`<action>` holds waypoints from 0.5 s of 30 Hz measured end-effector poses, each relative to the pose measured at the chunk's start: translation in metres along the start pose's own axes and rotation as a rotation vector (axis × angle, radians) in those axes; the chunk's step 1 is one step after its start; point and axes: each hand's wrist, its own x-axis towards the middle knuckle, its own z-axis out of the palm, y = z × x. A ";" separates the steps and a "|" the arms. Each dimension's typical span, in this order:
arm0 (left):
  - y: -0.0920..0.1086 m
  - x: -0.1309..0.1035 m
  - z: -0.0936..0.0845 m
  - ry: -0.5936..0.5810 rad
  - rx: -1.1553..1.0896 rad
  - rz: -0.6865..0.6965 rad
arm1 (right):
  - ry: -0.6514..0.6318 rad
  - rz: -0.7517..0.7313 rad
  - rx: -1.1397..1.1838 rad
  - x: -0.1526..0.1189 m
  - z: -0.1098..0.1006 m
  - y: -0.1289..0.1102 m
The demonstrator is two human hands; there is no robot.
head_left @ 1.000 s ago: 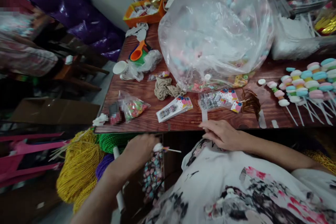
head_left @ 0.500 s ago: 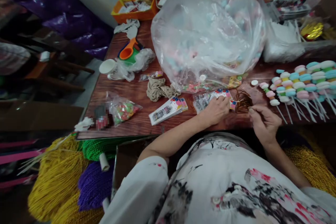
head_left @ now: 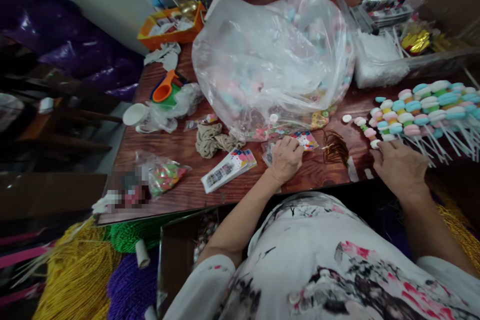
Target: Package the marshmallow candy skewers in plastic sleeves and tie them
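Note:
My left hand (head_left: 288, 157) rests with curled fingers on a clear packet with a colourful printed header (head_left: 305, 140), which it partly covers. To its right lies a loose bundle of brown twist ties (head_left: 335, 147). My right hand (head_left: 403, 167) is closed at the lower end of a marshmallow skewer (head_left: 369, 132), whose stick is hidden beneath the fingers. Beyond it lie several more pastel marshmallow skewers (head_left: 422, 105) with white sticks. A small stack of printed header cards (head_left: 228, 170) sits left of my left hand.
A big clear bag of marshmallows (head_left: 270, 60) fills the table's middle. Behind on the right stands a clear plastic bin (head_left: 397, 65); an orange tray (head_left: 168, 35) is at the back left. Nearer are a candy bag (head_left: 168, 175), a beige cloth (head_left: 212, 140) and an orange scoop (head_left: 163, 92).
My right hand has moved right, from the twist ties to the skewer at the edge of the group. My left hand stays on the packet. The whole view has shifted somewhat.

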 end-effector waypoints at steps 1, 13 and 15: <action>0.000 -0.004 0.000 -0.016 -0.007 -0.007 | -0.020 0.015 -0.007 -0.007 0.001 -0.001; -0.020 -0.016 0.009 0.138 -0.391 -0.204 | 0.140 0.215 0.138 -0.034 0.038 0.013; -0.022 -0.015 0.011 0.172 -0.456 -0.274 | 0.321 0.166 0.270 -0.035 0.033 0.013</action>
